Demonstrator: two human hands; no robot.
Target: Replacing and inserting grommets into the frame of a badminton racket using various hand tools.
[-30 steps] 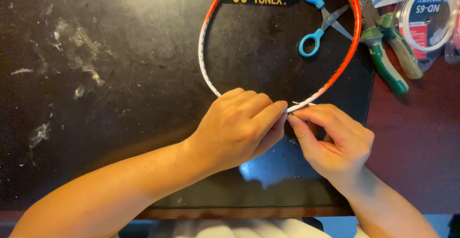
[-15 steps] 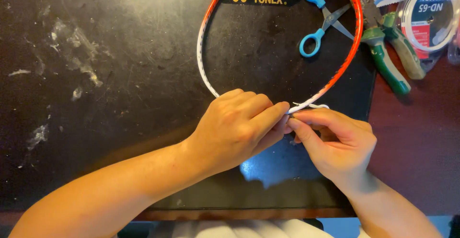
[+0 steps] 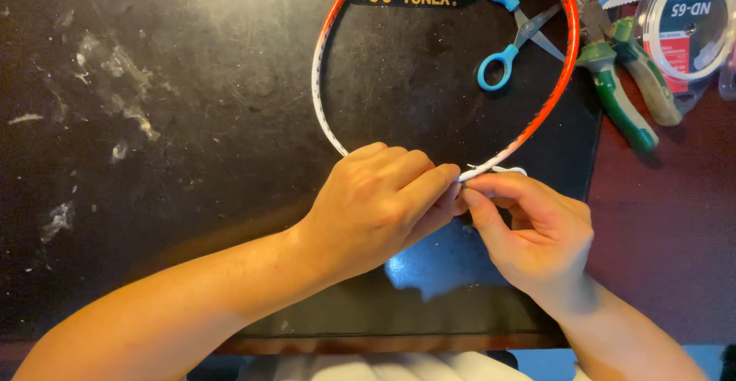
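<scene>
Mat: a black mat (image 3: 153,197) covered most of the reddish-brown table (image 3: 667,235), its surface scuffed with pale smears toward the left edge.
Racket frame: an unstrung racket frame (image 3: 563,82), orange fading to white, lay flat on the mat's far right part, its white end nearest the person.
Left hand: the left hand (image 3: 379,205) lay over the frame's near white end, fingers curled down on it and thumb and forefinger pinched narrow at the rim.
Right hand: the right hand (image 3: 537,231) met it just beside, fingertips closed tight on a small white piece (image 3: 498,170) at the frame's rim; what exactly that piece was could not be told.
Pliers: green-handled pliers (image 3: 625,90) rested at the mat's right edge, partly on the table.
Scissors: blue-handled scissors (image 3: 506,28) lay inside the frame's loop near the far edge.
Spool: a round clear spool (image 3: 686,24) sat at the table's far right corner.
</scene>
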